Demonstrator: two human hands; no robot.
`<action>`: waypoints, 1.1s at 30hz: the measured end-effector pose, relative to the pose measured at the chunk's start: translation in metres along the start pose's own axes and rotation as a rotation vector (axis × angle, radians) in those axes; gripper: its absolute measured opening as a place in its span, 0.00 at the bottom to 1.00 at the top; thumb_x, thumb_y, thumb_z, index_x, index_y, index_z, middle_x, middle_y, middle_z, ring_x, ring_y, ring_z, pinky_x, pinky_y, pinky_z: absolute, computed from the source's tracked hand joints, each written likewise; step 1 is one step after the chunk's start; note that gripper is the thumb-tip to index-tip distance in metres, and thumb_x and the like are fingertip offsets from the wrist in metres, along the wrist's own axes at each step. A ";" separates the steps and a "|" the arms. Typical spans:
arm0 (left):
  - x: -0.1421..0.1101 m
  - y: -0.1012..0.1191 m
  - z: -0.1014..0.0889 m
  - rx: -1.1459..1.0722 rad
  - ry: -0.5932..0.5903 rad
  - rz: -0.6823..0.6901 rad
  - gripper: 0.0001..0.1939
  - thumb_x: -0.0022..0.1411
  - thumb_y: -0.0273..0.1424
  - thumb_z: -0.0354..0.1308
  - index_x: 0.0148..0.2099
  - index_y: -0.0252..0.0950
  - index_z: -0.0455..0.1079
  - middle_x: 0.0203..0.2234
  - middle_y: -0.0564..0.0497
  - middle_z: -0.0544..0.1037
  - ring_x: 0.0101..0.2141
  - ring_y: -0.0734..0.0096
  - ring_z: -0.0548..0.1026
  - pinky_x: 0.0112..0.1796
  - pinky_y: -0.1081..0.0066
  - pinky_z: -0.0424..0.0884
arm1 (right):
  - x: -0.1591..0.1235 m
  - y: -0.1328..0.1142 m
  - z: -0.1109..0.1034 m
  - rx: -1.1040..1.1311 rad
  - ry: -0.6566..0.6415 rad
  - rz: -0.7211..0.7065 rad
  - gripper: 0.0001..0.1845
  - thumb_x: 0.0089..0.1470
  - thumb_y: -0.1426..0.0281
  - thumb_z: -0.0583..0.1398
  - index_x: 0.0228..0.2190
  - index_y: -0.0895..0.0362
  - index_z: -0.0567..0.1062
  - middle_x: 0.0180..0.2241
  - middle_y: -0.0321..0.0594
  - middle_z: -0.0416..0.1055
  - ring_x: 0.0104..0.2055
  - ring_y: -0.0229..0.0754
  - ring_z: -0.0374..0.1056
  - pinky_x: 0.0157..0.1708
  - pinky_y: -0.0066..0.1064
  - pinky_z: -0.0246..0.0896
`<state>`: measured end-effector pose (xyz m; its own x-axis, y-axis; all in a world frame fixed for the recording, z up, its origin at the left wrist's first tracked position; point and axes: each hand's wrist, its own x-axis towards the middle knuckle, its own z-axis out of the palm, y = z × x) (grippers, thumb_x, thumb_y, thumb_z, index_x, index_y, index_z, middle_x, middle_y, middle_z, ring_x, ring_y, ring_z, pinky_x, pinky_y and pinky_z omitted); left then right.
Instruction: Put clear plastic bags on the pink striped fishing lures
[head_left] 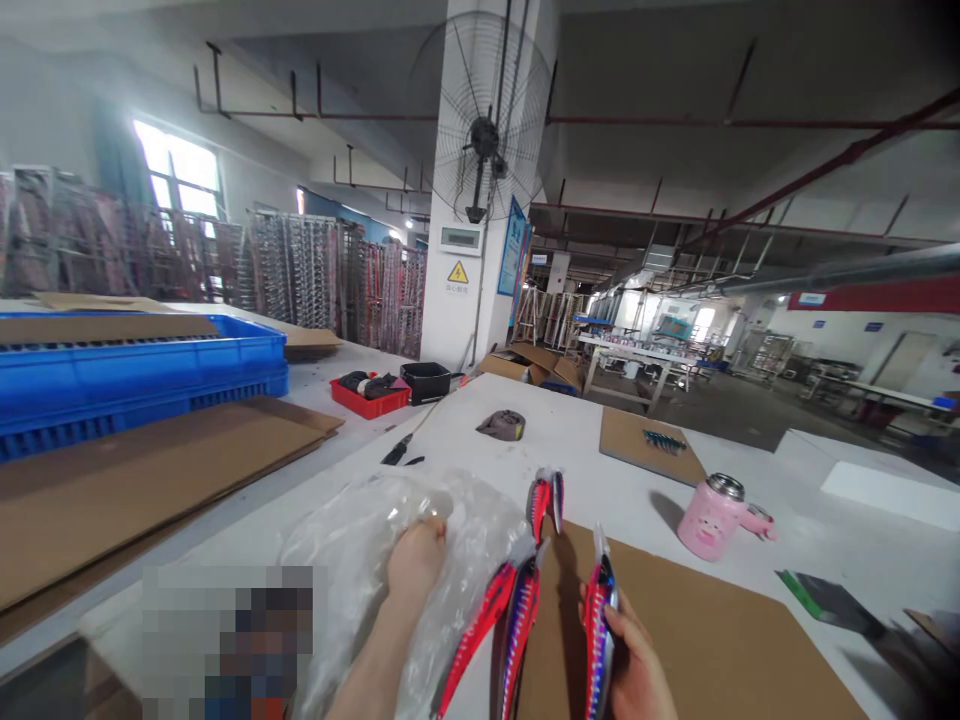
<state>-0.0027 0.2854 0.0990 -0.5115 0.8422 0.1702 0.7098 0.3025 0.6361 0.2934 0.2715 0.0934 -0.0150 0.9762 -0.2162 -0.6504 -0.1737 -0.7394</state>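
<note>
Near the front of the white table, my left hand is closed in a fist on a crumpled clear plastic bag, fingertips hidden. My right hand grips a fishing lure, red and purple-blue with a clear lip, held upright above a cardboard sheet. Between my hands, two similar lures lie side by side along the sheet's left edge. A further pair of lures rests just beyond them.
A pink flask stands right of the cardboard. Farther back lie a grey rolled cloth and a cardboard piece with small lures. Black-handled pliers, a red tray and a blue crate are leftward.
</note>
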 end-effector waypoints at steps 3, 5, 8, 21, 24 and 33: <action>0.001 0.000 -0.003 -0.081 0.077 -0.009 0.08 0.66 0.34 0.57 0.40 0.33 0.72 0.36 0.50 0.78 0.39 0.65 0.77 0.43 0.58 0.73 | 0.000 -0.003 -0.001 0.012 0.009 -0.019 0.22 0.30 0.67 0.74 0.33 0.54 0.81 0.33 0.36 0.83 0.36 0.42 0.76 0.39 0.28 0.71; 0.004 0.000 -0.003 -0.169 0.138 -0.030 0.09 0.67 0.34 0.56 0.42 0.33 0.72 0.36 0.50 0.77 0.39 0.65 0.76 0.44 0.57 0.72 | -0.001 -0.005 -0.002 0.020 0.006 -0.028 0.21 0.30 0.67 0.74 0.33 0.54 0.82 0.32 0.36 0.83 0.36 0.41 0.75 0.39 0.27 0.70; 0.008 0.000 -0.004 -0.358 0.213 -0.055 0.10 0.67 0.33 0.56 0.46 0.33 0.71 0.37 0.50 0.77 0.39 0.65 0.76 0.43 0.58 0.72 | -0.002 -0.007 -0.001 0.039 0.005 -0.039 0.22 0.30 0.67 0.74 0.34 0.54 0.82 0.31 0.35 0.82 0.35 0.41 0.75 0.37 0.26 0.71; -0.019 0.041 -0.007 -1.004 0.143 -0.060 0.19 0.52 0.45 0.60 0.41 0.38 0.65 0.24 0.55 0.76 0.24 0.71 0.71 0.23 0.74 0.65 | -0.012 -0.009 0.009 0.102 -0.022 -0.038 0.23 0.37 0.65 0.75 0.38 0.57 0.81 0.39 0.39 0.82 0.41 0.43 0.77 0.41 0.29 0.74; -0.030 0.051 0.000 -1.009 0.042 -0.008 0.20 0.51 0.45 0.62 0.42 0.38 0.68 0.24 0.55 0.77 0.25 0.70 0.72 0.26 0.73 0.66 | -0.015 -0.008 0.013 0.060 -0.043 -0.070 0.23 0.40 0.61 0.74 0.39 0.57 0.81 0.37 0.39 0.82 0.39 0.42 0.77 0.40 0.29 0.74; -0.039 0.059 0.015 -0.913 -0.100 -0.015 0.21 0.48 0.45 0.63 0.40 0.36 0.75 0.31 0.50 0.81 0.33 0.63 0.76 0.36 0.68 0.72 | -0.025 0.002 0.023 -0.032 -0.110 -0.065 0.23 0.44 0.60 0.72 0.43 0.53 0.80 0.40 0.36 0.81 0.36 0.36 0.75 0.38 0.22 0.70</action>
<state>0.0662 0.2771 0.1187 -0.4429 0.8888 0.1180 0.0234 -0.1202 0.9925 0.2745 0.2499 0.1118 -0.0581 0.9935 -0.0976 -0.6283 -0.1124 -0.7698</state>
